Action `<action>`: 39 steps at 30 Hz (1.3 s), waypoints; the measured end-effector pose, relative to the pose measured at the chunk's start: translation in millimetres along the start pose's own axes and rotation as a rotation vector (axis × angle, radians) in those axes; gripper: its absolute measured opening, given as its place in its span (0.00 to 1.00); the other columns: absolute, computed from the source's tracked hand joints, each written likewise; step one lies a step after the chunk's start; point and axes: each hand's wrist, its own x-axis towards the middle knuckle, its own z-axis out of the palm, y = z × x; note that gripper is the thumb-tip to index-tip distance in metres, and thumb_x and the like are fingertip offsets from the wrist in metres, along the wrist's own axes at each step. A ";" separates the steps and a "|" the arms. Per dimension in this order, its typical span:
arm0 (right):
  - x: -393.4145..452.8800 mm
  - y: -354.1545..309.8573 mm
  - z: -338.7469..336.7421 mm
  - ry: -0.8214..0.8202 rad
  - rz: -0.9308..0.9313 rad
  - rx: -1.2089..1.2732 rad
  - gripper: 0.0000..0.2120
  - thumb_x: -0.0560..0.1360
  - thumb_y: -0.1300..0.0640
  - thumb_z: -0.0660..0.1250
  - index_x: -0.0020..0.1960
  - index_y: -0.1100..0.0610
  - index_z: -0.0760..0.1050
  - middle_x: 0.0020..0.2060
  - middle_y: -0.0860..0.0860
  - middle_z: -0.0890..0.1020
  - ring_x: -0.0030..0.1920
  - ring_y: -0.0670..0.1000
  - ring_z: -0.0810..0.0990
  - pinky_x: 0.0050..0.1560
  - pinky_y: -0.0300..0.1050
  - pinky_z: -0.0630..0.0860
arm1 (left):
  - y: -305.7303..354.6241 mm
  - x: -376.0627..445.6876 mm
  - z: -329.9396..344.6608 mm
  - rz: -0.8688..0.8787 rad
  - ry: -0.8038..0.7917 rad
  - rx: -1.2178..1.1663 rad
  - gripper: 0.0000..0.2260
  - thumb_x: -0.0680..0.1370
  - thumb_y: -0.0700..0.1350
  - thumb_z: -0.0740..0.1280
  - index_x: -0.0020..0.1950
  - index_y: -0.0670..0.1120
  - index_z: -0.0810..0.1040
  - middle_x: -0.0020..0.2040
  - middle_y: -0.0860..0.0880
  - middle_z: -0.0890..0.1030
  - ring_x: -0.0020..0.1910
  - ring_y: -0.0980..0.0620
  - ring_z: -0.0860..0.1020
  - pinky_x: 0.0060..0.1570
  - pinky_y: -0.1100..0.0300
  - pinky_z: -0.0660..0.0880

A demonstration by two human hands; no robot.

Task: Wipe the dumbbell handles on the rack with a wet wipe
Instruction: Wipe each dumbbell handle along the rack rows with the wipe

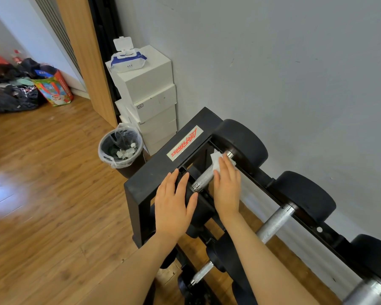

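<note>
Black rubber fills the left hand (174, 203), fingers spread flat over the near dumbbell head. Right hand (227, 190) presses a white wipe (217, 162) onto the steel handle (204, 179), fingers straight, on the rack (154, 172).

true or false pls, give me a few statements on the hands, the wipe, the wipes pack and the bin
1. The right hand presses a white wipe on the handle of the end dumbbell. True.
2. The left hand holds a second wipe. False: it rests with straight fingers on the near black head of that dumbbell, no wipe in it.
3. The wipes pack has its lid closed. False: the lid is flipped up, and the pack sits on a stack of white boxes.
4. The lined bin beside the rack holds crumpled white pieces. True.
5. The bin stands on top of the rack. False: it stands on the wooden floor.
</note>
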 end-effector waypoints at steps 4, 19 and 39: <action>-3.4 -1.2 2.3 0.023 0.116 0.009 0.22 0.79 0.59 0.64 0.72 0.58 0.67 0.67 0.61 0.70 0.65 0.57 0.73 0.58 0.53 0.79 | -1.0 -0.2 0.8 -0.007 -0.010 0.003 0.25 0.81 0.59 0.53 0.74 0.49 0.69 0.75 0.45 0.68 0.75 0.44 0.64 0.71 0.49 0.59; 9.1 -9.3 -2.0 0.153 0.149 0.017 0.14 0.77 0.58 0.69 0.62 0.61 0.77 0.55 0.57 0.78 0.55 0.53 0.76 0.51 0.47 0.79 | -0.6 0.2 0.2 -0.003 0.002 -0.021 0.26 0.80 0.59 0.54 0.73 0.48 0.71 0.74 0.44 0.69 0.74 0.42 0.66 0.69 0.42 0.66; 1.6 -9.1 4.6 0.140 0.183 0.131 0.18 0.79 0.60 0.66 0.67 0.63 0.73 0.60 0.57 0.76 0.58 0.53 0.78 0.52 0.45 0.81 | -2.4 0.9 0.8 0.027 0.014 -0.017 0.26 0.80 0.58 0.54 0.73 0.46 0.72 0.73 0.44 0.70 0.73 0.41 0.68 0.68 0.39 0.69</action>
